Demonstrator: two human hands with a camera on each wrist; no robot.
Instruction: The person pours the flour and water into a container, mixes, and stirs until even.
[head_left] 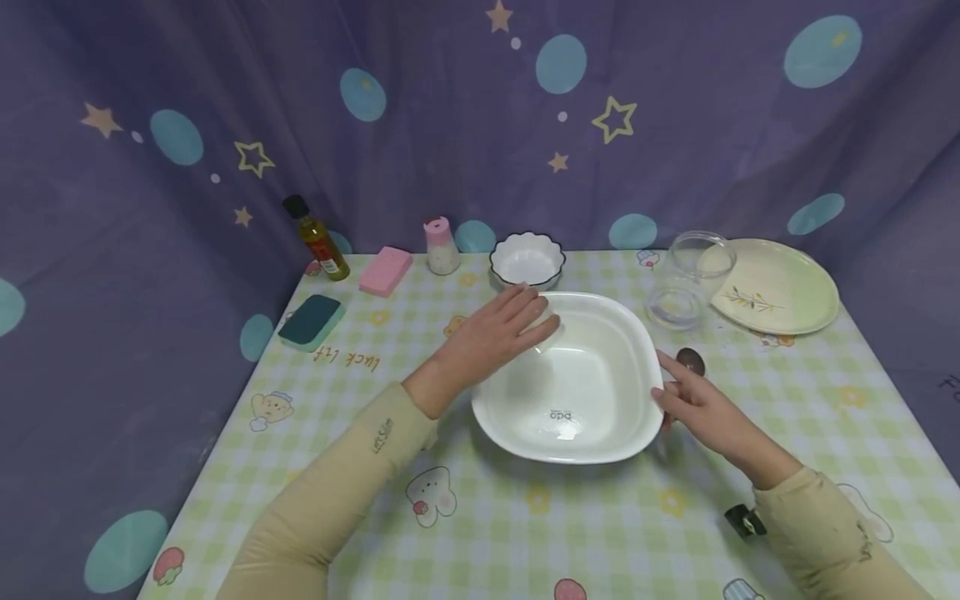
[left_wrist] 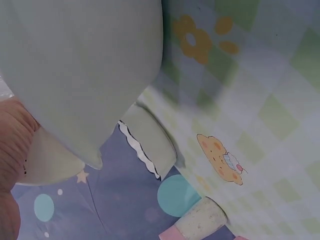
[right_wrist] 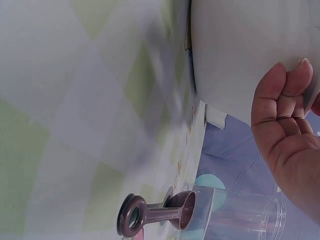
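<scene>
A white basin [head_left: 577, 375], roughly square with rounded corners, is in the middle of the table in the head view. My right hand [head_left: 693, 408] grips its right rim, thumb over the edge. In the right wrist view, the fingers [right_wrist: 282, 95] curl against the basin's outer wall [right_wrist: 230, 55]. My left hand [head_left: 502, 333] reaches over the basin's back left rim, fingers loosely extended above the inside. The outer wall [left_wrist: 90, 65] fills much of the left wrist view and hides those fingers. Beside my right hand lies a brown scoop [right_wrist: 165, 212] with a ring-ended handle.
Along the back stand an oil bottle [head_left: 322, 242], a pink sponge [head_left: 386, 271], a pink-topped shaker [head_left: 441, 247] and a scalloped white bowl [head_left: 527, 260]. A green sponge [head_left: 311, 322] lies at left. At back right are a clear container [head_left: 675, 307] and a pale oval plate [head_left: 802, 292].
</scene>
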